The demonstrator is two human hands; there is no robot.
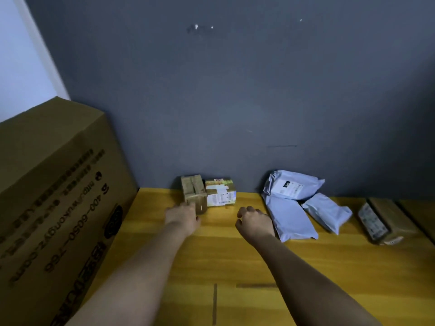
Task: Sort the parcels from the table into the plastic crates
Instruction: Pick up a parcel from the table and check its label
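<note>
A: State the near field.

B: Yellow wooden desk (235,267), with two bare forearms extended over it. The left hand (182,216) is at the near left corner of the small brown taped cardboard parcel (193,192); it appears to touch, but the fingers are hidden behind the hand, so whether they are spread or gripping cannot be told. The right hand (254,222) hovers just right of centre, fingers loosely curled, holding nothing.

A: Further out?

B: A small yellow-labelled cardboard parcel (220,191) stands touching the brown one, both against the dark grey wall (235,90). To the right lie three pale blue plastic mailer bags (292,208), overlapping. At far right lies a flat brown labelled box (383,222). A large printed cardboard carton (58,196) stands at left. No plastic crates are in view.

A: Procedure for the step in hand?

B: Probably the pick-up of the brown parcel. Recommended: bring the right hand to the opposite face, separate it from its neighbour, clamp both sides evenly, lift straight up. Risk: dragging the adjacent parcel along.
</note>
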